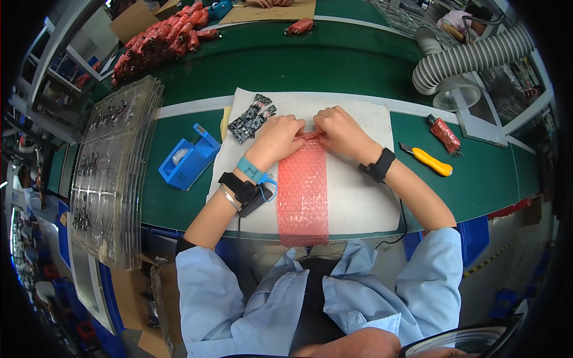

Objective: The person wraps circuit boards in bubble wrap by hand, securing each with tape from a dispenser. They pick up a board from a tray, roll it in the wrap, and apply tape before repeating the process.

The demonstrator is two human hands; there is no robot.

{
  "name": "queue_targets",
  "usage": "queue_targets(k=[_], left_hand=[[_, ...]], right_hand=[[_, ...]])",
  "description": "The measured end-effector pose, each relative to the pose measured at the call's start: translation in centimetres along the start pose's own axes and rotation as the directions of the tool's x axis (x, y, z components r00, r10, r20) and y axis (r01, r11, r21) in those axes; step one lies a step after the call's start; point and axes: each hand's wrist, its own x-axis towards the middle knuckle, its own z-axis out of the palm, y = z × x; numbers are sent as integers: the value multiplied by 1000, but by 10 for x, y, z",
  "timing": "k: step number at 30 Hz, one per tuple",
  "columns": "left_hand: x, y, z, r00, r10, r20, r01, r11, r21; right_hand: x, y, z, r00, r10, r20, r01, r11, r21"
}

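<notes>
A strip of red bubble wrap (302,197) lies lengthwise toward me on a white sheet (358,197), its near end hanging over the table edge. At its far end my left hand (279,138) and my right hand (341,132) both pinch a gathered or folded part of the wrap. Whatever may be inside that fold is hidden by my fingers. Just beyond my left hand lie several dark circuit boards (250,121) on the sheet. Each wrist wears a black band, and the left one also has a blue strap (252,170) with a cord.
A blue tape dispenser (190,158) stands to the left, beside stacked clear trays (110,173). To the right lie a yellow utility knife (431,161) and a red wrapped bundle (445,136). Red bundles (164,39) are heaped far left; a grey duct hose (471,59) hangs far right.
</notes>
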Motion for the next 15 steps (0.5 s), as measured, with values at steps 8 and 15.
queue_targets(k=[8, 15], left_hand=[[7, -10, 2, 973, -228, 35, 230, 955, -189], [14, -22, 12, 973, -223, 58, 230, 919, -322]], right_hand=[[-12, -23, -25, 978, 87, -188, -76, 995, 62], [-53, -10, -28, 949, -68, 307, -37, 945, 324]])
